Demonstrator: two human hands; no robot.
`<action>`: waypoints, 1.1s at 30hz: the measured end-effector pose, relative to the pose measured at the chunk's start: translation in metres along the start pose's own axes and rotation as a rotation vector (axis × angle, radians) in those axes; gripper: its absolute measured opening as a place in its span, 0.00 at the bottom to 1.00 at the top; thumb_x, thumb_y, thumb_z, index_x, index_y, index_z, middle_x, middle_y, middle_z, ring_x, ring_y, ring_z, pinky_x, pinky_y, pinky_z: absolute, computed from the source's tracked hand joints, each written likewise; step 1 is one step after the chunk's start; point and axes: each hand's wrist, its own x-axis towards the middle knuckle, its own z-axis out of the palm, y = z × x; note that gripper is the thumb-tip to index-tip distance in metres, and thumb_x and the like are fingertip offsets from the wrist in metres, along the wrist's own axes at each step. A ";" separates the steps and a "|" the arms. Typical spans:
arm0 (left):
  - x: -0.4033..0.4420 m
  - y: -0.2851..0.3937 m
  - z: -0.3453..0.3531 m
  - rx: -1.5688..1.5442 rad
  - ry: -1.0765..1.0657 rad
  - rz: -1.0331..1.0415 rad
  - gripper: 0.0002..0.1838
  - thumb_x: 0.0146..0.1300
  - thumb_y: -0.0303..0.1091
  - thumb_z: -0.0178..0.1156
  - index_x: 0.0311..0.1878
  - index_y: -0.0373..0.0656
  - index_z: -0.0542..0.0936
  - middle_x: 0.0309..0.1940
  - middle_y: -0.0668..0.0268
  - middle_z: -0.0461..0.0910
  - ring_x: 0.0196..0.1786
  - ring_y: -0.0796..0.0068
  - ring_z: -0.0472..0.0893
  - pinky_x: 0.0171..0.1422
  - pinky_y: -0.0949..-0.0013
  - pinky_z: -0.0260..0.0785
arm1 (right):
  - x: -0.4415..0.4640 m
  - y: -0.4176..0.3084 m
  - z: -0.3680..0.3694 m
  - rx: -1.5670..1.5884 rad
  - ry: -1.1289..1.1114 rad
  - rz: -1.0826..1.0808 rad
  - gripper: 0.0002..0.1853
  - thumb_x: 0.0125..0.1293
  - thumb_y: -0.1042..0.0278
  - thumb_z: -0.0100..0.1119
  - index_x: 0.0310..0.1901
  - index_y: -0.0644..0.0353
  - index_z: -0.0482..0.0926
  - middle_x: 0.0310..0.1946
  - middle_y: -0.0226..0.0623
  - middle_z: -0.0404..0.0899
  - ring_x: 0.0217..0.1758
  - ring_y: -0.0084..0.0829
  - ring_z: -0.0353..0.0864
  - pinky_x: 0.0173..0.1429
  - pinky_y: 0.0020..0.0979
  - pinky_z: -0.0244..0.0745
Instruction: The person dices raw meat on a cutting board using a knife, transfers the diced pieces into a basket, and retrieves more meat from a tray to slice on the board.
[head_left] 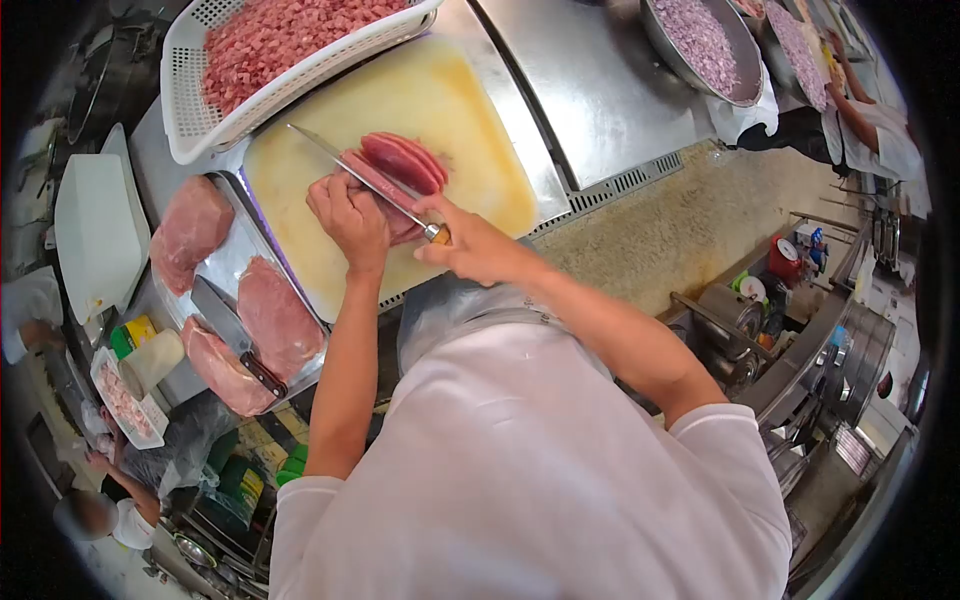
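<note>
On the yellowed cutting board (460, 110), my right hand (475, 240) is closed around the wooden handle of a knife (375, 182). Its long blade lies across a piece of raw meat (400, 228), pointing to the upper left. My left hand (350, 218) rests on the near side of that meat with fingers bent, pressing it down beside the blade. Several cut slices (405, 162) lean together just beyond the blade. What the left fingertips touch is partly hidden by the hand.
A metal tray (232, 275) at left holds several large meat pieces (280, 310) and a second knife (225, 315). A white basket (185, 120) of diced meat stands behind the board. Bowls of chopped onion (700, 45) are at upper right. Other people work at both sides.
</note>
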 end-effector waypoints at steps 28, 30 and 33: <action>-0.023 -0.042 0.006 -0.057 -0.199 -0.146 0.25 0.75 0.51 0.58 0.56 0.34 0.79 0.47 0.48 0.74 0.54 0.42 0.71 0.62 0.43 0.63 | -0.050 -0.052 0.012 -0.326 0.105 0.048 0.23 0.83 0.49 0.51 0.64 0.61 0.73 0.32 0.58 0.86 0.38 0.66 0.85 0.46 0.60 0.79; -0.014 -0.018 0.003 0.000 -0.066 -0.064 0.33 0.78 0.60 0.52 0.55 0.32 0.78 0.46 0.46 0.73 0.54 0.40 0.71 0.62 0.41 0.63 | -0.020 -0.044 0.022 -0.343 0.143 -0.018 0.23 0.83 0.48 0.50 0.62 0.62 0.73 0.34 0.58 0.86 0.41 0.65 0.85 0.48 0.60 0.79; -0.008 -0.017 -0.008 -0.053 -0.126 -0.010 0.36 0.79 0.64 0.45 0.49 0.30 0.77 0.45 0.44 0.72 0.53 0.40 0.71 0.60 0.41 0.62 | 0.033 -0.032 0.038 -0.365 0.186 -0.140 0.24 0.83 0.47 0.50 0.61 0.63 0.73 0.36 0.62 0.85 0.43 0.65 0.84 0.48 0.61 0.78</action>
